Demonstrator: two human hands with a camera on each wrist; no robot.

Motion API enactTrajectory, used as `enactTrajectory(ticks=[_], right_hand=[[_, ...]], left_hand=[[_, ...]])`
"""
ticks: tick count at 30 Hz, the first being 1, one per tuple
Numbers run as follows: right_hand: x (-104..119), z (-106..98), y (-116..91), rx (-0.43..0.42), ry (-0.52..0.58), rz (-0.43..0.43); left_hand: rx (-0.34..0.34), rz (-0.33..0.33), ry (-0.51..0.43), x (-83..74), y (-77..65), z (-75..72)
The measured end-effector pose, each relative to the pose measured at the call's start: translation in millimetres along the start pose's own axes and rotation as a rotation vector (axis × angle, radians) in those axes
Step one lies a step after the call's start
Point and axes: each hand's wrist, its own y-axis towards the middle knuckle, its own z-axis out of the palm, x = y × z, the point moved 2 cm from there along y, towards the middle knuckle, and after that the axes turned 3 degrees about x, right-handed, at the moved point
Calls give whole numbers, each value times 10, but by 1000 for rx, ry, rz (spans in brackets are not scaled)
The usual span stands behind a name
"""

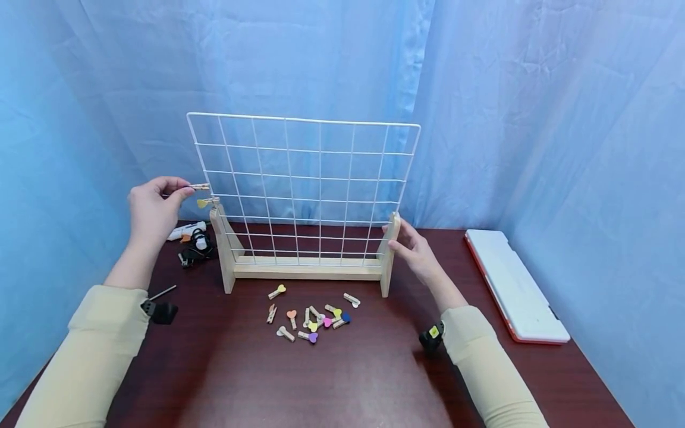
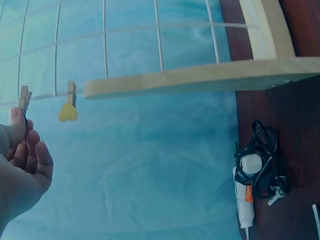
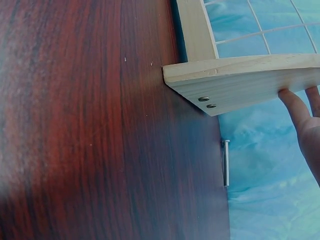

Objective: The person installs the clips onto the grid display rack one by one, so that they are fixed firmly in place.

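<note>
A white wire grid (image 1: 305, 120) stands upright in a wooden stand (image 1: 307, 274). At the grid's left edge my left hand (image 1: 151, 211) pinches a small wooden clothespin (image 1: 200, 186) between thumb and fingers. In the left wrist view that clothespin (image 2: 23, 96) meets the edge wire; whether it bites on the wire I cannot tell. Just below it, a clothespin with a yellow heart (image 1: 203, 203) is clipped to the same edge, near the top of the left post. My right hand (image 1: 419, 254) grips the stand's right post (image 1: 391, 241), thumb in front, other fingers partly hidden behind.
Several heart-topped clothespins (image 1: 326, 321) lie loose on the dark table (image 1: 257, 380) before the stand. Behind the left forearm are a white tool (image 1: 186, 230), a black cable (image 1: 199, 248) and a thin rod (image 1: 163, 292). A white case (image 1: 514, 285) lies at the right.
</note>
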Motion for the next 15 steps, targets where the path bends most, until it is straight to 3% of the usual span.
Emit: enactTrajectory(ticks=[7, 15], right_hand=[[-76, -21, 12, 2, 8, -17], [-22, -8, 3, -4, 13, -3]], left_hand=[[-8, -18, 34, 30, 97, 11], [17, 17, 33, -4, 108, 99]])
